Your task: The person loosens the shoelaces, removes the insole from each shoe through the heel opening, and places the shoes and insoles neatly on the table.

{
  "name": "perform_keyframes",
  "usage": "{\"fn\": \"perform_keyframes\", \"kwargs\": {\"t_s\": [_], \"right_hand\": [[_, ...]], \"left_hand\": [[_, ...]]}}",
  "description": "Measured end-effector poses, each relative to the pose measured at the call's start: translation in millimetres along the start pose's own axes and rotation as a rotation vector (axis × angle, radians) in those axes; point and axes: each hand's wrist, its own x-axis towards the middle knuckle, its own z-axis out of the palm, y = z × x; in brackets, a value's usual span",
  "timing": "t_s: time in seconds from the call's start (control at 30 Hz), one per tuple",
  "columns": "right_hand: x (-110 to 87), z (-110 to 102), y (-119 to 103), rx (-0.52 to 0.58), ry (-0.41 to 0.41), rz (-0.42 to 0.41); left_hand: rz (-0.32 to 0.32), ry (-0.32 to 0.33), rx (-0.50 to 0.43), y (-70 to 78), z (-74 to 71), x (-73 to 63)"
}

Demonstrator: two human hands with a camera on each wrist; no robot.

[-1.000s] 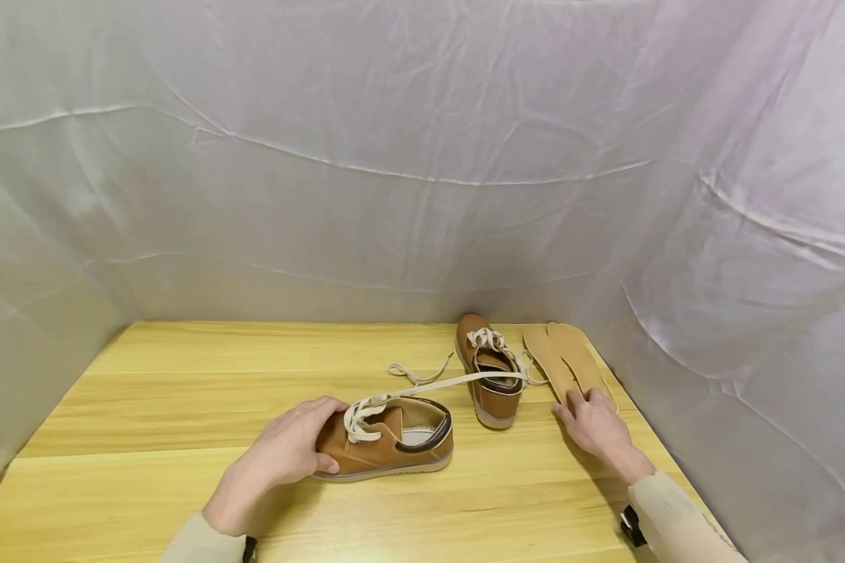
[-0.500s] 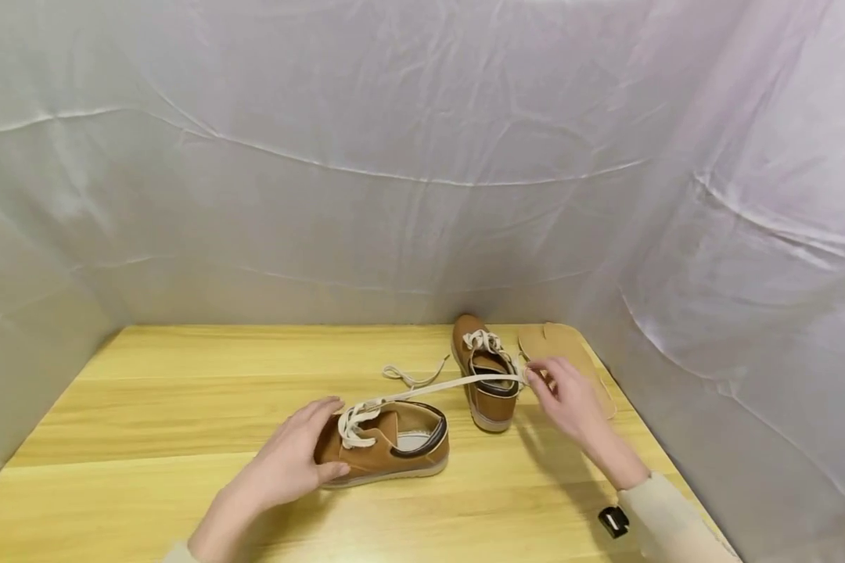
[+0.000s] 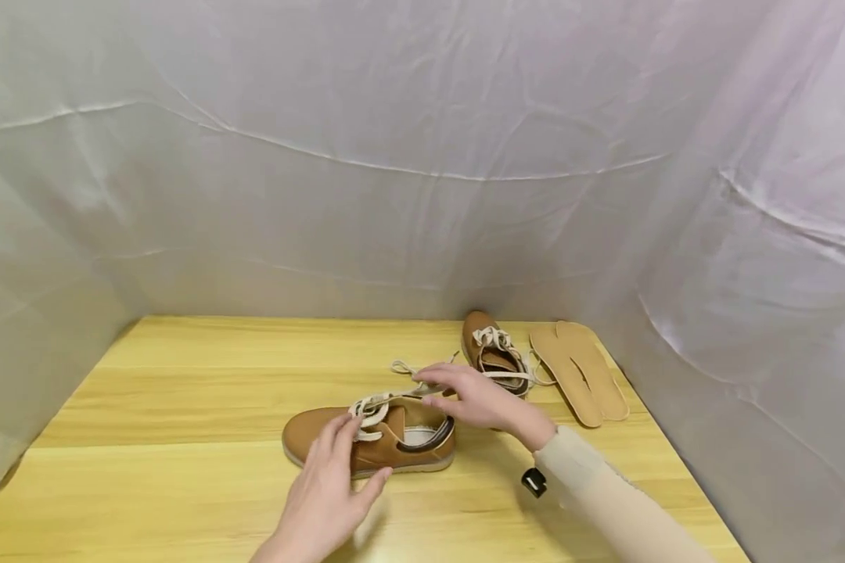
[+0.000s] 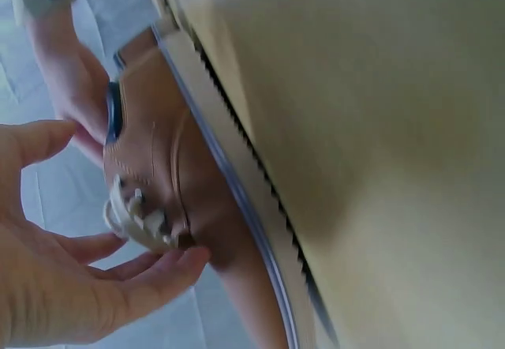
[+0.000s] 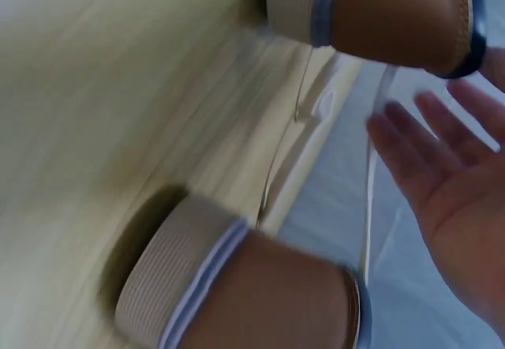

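Note:
A brown lace-up shoe point(image 3: 422, 459) lies sideways on the table, its toe to the left. My left hand point(image 3: 324, 493) is at its near side, fingertips at the cream laces point(image 3: 373, 407) and thumb spread away. In the left wrist view these fingers are loosely extended beside the laces. Over the shoe's opening hovers my right hand point(image 3: 475, 395), fingers stretched to the left. A long loose lace point(image 5: 369, 183) passes behind its fingers in the right wrist view; contact cannot be told. The second brown shoe point(image 3: 479, 328) stands behind, its heel partly hidden by the right hand.
Two tan insoles point(image 3: 591, 363) lie overlapping at the table's back right. The wooden table point(image 3: 204, 391) ends against a grey cloth point(image 3: 324, 219) at the back and sides. A lace end lies across the second shoe's opening.
My right hand has left the insoles and moved left, past the second shoe, to above the nearer shoe. The left hand has slid from the toe toward the laces and the near side.

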Motion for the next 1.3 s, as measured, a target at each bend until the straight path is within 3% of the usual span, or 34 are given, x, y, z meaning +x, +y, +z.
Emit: {"fn": "perform_keyframes", "kwargs": {"t_s": [0.13, 0.23, 0.33, 0.5, 0.67, 0.83, 0.97, 1.07, 1.17, 1.3], "right_hand": [[12.3, 8.3, 2.5, -0.002, -0.092, -0.028], [16.2, 12.3, 2.8, 0.001, -0.095, -0.049], [15.0, 15.0, -0.3, 0.025, -0.056, -0.039], [0.0, 22.3, -8.1, 0.068, 0.059, 0.114], [-15.0, 30.7, -11.6, 0.154, 0.189, 0.28], [-23.2, 39.2, -13.1, 0.288, 0.305, 0.421], [-24.8, 44.4, -14.5, 0.365, 0.41, 0.526], [-21.6, 48.7, -17.7, 0.419, 0.481, 0.57], [-15.5, 53.9, -20.2, 0.47, 0.538, 0.595], [-5.8, 59.6, -19.0, 0.495, 0.603, 0.629]], "left_hand": [[-0.014, -0.079, -0.061, 3.9, 9.3, -1.7], [-0.006, -0.078, -0.082, 2.9, 14.9, 0.9], [0.004, -0.075, -0.097, 1.7, 17.2, 4.9], [0.004, -0.088, -0.17, -0.7, 21.7, 19.7], [0.059, -0.12, -0.247, -15.5, 28.8, 48.1], [0.114, -0.251, -0.317, -34.5, 30.2, 85.9], [0.19, -0.341, -0.32, -45.4, 34.5, 117.3], [0.227, -0.351, -0.302, -51.0, 39.7, 136.9], [0.208, -0.323, -0.311, -55.3, 46.0, 151.6], [0.123, -0.302, -0.349, -60.7, 55.7, 166.5]]}}
